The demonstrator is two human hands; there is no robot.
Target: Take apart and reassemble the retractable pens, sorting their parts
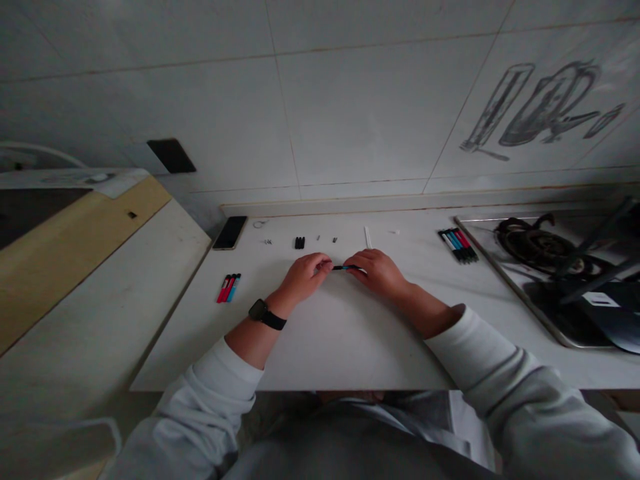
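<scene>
Both my hands rest on a white countertop [340, 333], fingers pinched on one thin pen [345, 268] with a black and blue barrel lying level between them. My left hand [304, 277], with a black watch on its wrist, grips the pen's left end. Its right end is held by my right hand [377, 272]. Three pens [229, 288], red and blue, lie together to the left. A bundle of several more pens [459, 245] lies at the back right. Small black caps [299, 243] and tiny loose parts [326, 238] sit behind my hands.
A dark phone [230, 233] lies at the back left of the counter. A white stick [368, 236] lies behind my right hand. A gas hob [560, 267] with a dark pan lid takes up the right side. A wooden board [75, 247] slopes at the left. Tiled wall behind.
</scene>
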